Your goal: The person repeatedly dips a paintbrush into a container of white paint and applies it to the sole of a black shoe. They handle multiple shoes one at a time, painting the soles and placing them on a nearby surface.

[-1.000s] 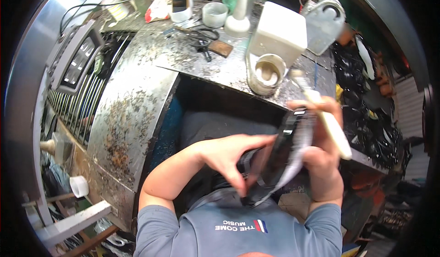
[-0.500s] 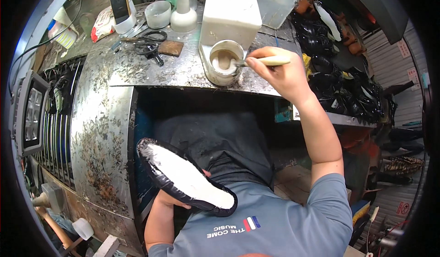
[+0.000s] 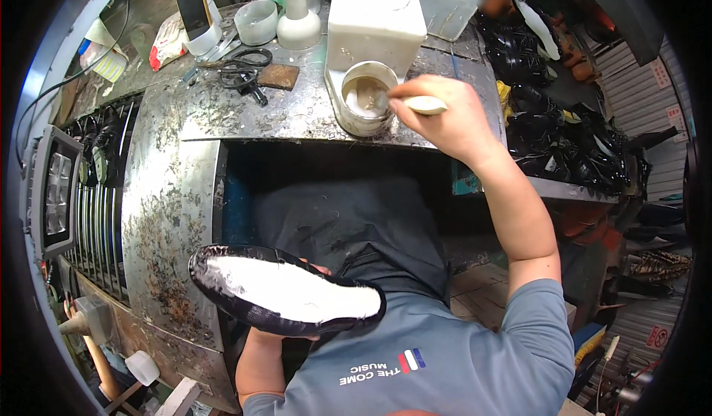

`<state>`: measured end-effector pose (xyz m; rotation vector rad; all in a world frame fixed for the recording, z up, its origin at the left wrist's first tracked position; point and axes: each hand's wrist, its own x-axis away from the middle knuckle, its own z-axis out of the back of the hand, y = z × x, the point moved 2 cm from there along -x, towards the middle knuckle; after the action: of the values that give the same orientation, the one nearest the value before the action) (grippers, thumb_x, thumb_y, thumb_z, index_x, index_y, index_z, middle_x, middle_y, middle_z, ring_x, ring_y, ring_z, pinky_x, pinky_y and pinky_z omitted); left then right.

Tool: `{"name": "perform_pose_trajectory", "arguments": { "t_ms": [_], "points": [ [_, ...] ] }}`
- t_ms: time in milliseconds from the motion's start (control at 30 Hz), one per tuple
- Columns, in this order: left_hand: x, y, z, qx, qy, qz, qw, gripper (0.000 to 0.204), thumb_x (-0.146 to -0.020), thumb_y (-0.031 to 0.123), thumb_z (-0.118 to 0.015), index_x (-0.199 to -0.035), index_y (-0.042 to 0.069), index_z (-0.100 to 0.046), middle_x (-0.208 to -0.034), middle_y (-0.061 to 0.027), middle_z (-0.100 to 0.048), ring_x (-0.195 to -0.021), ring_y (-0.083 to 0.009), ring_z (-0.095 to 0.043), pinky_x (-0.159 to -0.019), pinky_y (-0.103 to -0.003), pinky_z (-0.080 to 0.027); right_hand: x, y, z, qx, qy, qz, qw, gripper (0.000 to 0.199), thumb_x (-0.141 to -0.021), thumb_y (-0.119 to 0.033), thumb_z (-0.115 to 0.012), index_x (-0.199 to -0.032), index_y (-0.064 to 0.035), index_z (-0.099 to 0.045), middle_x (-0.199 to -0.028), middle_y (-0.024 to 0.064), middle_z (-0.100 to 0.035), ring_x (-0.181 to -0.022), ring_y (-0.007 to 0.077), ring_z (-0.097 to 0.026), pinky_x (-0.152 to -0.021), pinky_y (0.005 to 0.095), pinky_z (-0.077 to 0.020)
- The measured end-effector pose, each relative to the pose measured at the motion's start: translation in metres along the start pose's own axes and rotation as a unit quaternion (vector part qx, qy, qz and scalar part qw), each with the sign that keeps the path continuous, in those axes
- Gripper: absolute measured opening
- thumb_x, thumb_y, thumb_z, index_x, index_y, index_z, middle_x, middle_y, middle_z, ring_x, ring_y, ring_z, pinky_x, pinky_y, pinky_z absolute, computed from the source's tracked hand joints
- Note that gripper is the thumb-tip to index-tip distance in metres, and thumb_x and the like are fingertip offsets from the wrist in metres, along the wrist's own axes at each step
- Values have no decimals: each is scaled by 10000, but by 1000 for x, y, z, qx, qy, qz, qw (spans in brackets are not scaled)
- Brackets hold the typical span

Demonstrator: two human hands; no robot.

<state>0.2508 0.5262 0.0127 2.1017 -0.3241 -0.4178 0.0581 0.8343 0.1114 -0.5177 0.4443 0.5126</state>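
My left hand (image 3: 311,271) holds a black shoe (image 3: 285,290) from below, sole side up, over my lap; its bottom is white with paste. My right hand (image 3: 452,119) reaches out to the metal bench and grips a pale brush handle (image 3: 425,104) whose tip dips into a round tin of whitish glue (image 3: 367,97). The tin stands at the bench's near edge, just in front of a white box-shaped container (image 3: 376,19).
The scratched metal bench (image 3: 222,112) carries black scissors (image 3: 241,71), a brown pad (image 3: 278,76), a white cone-shaped bottle (image 3: 298,15), a small cup (image 3: 256,21) and a phone (image 3: 195,12). Black shoes (image 3: 564,142) are piled at the right. A grille (image 3: 81,216) lies at the left.
A second ago both hands were on the shoe. My right hand has since gone out to the glue tin and now dips the brush in; the left lowered the shoe, sole up.
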Motion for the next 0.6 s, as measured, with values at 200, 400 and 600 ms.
{"name": "perform_pose_trajectory", "arguments": {
  "t_ms": [200, 400, 600],
  "points": [
    [-21, 43, -33, -49, 206, 109, 971, 441, -979, 298, -612, -1264, -39, -622, -1279, -195, -674, -1124, -233, -689, -1002, -332, -547, 4, -4, 8, -65, 86, 16, 994, 147, -868, -155, -795, -983, -68, -769, -897, 91, -750, -780, 239, -727, -685, 328, -565],
    [-43, 57, -17, -575, 36, -297, 762, 415, -895, 89, -741, -1227, -1, -510, -1137, -261, -698, -1008, -423, -722, -883, -504, -619, 20, 8, 1, -159, 60, -10, 985, 241, -857, -163, -812, -1057, -37, -764, -966, 127, -755, -841, 241, -728, -744, 328, -559],
    [-47, 100, -28, -712, -98, -293, 630, 379, -970, 113, -607, -1323, 110, -469, -1240, -191, -647, -1083, -393, -691, -905, -530, -610, 48, -22, 7, -334, 14, 17, 942, 282, -825, -141, -835, -1075, -30, -768, -979, 127, -762, -881, 244, -738, -801, 341, -570]
  ]
}}
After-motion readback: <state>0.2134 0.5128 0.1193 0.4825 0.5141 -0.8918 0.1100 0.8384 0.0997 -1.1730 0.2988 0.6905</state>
